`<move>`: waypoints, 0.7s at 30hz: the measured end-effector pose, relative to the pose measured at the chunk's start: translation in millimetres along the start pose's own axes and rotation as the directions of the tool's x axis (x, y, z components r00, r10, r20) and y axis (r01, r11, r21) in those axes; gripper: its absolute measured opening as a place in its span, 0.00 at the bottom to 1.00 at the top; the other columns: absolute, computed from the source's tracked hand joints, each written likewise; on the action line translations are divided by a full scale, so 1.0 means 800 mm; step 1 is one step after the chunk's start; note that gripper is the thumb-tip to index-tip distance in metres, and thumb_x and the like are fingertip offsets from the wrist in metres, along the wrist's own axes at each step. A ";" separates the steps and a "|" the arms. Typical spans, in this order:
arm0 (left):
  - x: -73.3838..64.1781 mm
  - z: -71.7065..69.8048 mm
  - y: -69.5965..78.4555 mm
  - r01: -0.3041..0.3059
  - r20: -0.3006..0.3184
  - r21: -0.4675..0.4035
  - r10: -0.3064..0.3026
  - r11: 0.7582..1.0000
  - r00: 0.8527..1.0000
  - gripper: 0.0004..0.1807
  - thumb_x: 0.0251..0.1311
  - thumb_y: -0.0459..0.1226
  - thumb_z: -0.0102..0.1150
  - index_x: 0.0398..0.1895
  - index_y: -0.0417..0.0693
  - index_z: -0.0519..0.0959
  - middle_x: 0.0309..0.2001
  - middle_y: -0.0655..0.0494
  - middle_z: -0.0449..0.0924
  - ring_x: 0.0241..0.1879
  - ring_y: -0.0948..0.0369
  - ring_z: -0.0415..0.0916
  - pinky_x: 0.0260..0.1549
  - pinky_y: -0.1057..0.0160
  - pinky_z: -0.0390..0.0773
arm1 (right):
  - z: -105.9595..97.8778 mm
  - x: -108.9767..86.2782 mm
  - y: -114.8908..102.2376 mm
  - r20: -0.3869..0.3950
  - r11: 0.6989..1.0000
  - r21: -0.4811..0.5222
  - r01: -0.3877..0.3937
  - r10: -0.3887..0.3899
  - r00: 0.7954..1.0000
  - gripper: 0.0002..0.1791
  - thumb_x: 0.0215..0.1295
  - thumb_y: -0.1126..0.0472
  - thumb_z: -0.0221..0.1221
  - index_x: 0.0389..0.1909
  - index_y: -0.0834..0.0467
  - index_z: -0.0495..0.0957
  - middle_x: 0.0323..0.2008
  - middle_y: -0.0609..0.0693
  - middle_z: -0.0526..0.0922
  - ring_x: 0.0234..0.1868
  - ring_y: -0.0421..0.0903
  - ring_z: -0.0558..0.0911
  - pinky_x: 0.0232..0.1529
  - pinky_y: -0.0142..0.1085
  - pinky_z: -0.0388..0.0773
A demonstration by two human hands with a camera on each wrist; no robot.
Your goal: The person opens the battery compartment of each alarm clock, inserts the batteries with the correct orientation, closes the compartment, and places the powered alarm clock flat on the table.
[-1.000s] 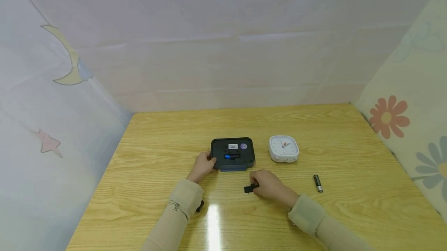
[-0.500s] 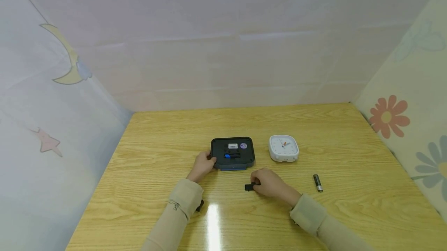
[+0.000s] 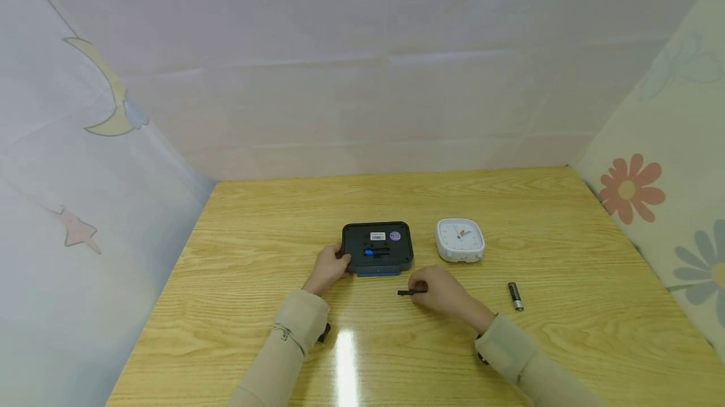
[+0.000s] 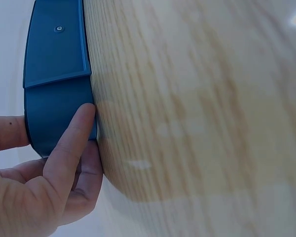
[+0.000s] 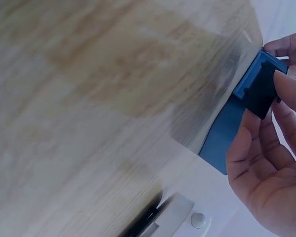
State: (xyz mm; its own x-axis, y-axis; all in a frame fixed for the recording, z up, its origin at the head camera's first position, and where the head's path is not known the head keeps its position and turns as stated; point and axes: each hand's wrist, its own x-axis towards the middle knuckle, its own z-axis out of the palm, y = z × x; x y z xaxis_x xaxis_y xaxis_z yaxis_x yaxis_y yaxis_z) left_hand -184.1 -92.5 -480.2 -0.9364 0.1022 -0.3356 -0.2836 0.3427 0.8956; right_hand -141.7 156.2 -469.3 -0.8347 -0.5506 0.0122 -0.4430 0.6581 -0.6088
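A black rectangular device (image 3: 355,237) lies back side up on the table, with a blue battery (image 3: 370,253) in its uncovered battery slot. My left hand (image 3: 327,270) holds the device by its near left corner; in the left wrist view, fingers (image 4: 71,136) bend round that end. Just in front of the device's right side, my right hand (image 3: 443,292) pinches a small black battery cover (image 5: 260,91) between thumb and fingers. From the head it shows nearly edge-on, apart from the device. In the right wrist view it overlaps the device's blue edge.
A white alarm clock (image 3: 460,238) stands right of the device. Farther right, a loose battery (image 3: 515,297) lies on the wooden table (image 3: 255,224). Printed cloth walls (image 3: 362,111) enclose the table at the back and sides.
My right hand has moved slightly away from me, and the battery cover has tilted from showing its flat face to nearly edge-on. My left hand and the device stay put.
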 end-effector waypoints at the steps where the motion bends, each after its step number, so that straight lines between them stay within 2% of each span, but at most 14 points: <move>1: 0.000 0.000 0.000 -0.001 -0.001 0.000 0.001 1.000 1.000 0.26 0.66 0.31 0.44 0.64 0.28 0.56 0.55 0.34 0.67 0.48 0.47 0.72 0.36 0.61 0.79 | 0.000 0.000 0.000 -0.014 1.000 -0.001 0.001 -0.001 1.000 0.07 0.46 0.69 0.65 0.24 0.56 0.79 0.22 0.41 0.75 0.24 0.35 0.70 0.25 0.29 0.69; 14: -0.002 0.000 0.001 0.006 -0.012 -0.002 -0.006 1.000 1.000 0.27 0.66 0.32 0.44 0.65 0.28 0.54 0.57 0.33 0.64 0.49 0.47 0.72 0.36 0.62 0.79 | -0.007 0.002 -0.011 -0.125 0.998 0.016 -0.065 0.067 0.990 0.07 0.46 0.69 0.66 0.27 0.57 0.81 0.24 0.42 0.75 0.26 0.38 0.72 0.26 0.30 0.70; 21: -0.003 0.000 0.002 0.003 -0.012 0.002 -0.003 1.000 1.000 0.27 0.66 0.32 0.44 0.65 0.28 0.55 0.56 0.33 0.65 0.49 0.47 0.72 0.36 0.61 0.79 | -0.009 0.003 -0.011 -0.167 1.000 0.018 -0.024 0.027 0.986 0.06 0.45 0.70 0.66 0.27 0.58 0.82 0.23 0.42 0.77 0.25 0.37 0.73 0.26 0.29 0.72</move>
State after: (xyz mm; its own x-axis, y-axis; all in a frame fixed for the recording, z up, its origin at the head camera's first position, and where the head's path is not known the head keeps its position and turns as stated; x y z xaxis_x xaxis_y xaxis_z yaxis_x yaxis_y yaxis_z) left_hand -182.5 -92.2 -478.4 -0.9381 0.0897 -0.3346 -0.2859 0.3449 0.8940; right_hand -142.1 153.1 -458.1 -0.8892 -0.4392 0.1280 -0.4166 0.6618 -0.6232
